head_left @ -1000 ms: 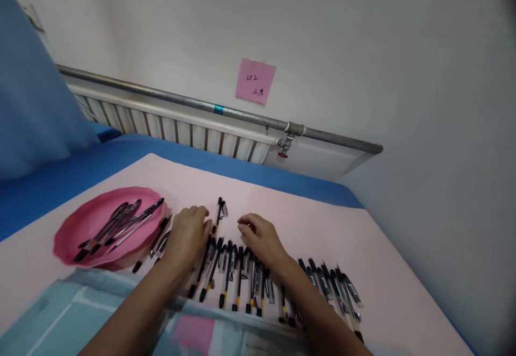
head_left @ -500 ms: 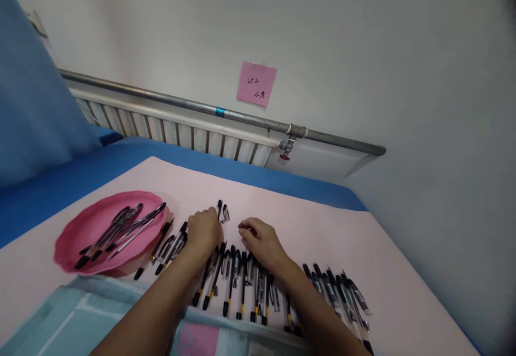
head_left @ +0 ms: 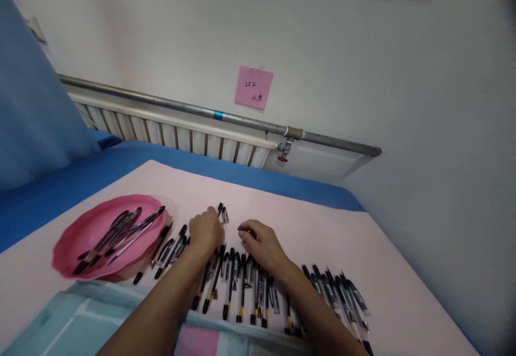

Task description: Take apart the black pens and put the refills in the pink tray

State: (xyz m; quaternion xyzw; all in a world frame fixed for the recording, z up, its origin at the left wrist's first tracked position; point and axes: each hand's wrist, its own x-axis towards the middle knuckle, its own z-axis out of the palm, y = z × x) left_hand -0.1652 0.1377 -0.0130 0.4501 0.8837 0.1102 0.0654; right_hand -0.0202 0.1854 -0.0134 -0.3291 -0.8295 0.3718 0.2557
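Observation:
My left hand is curled closed above the pink table mat. The dark end of a pen sticks out past its fingers, with a loose clear and black pen cap beside it. Whether the fingers grip that pen is hidden by the back of the hand. My right hand is bent inward, fingertips together, above the row's far ends; anything in them is too small to make out. Under and between the forearms lies a row of black-ended pens with caps among them.
At left stands a pink scalloped dish holding several pens. More pens and caps lie beside it and in a right-hand group. A teal cloth covers the near edge. Behind are a radiator and pipe.
My left hand has shifted slightly forward, covering more of the pen end by its fingers. The right hand has hardly moved. The view has tilted a little.

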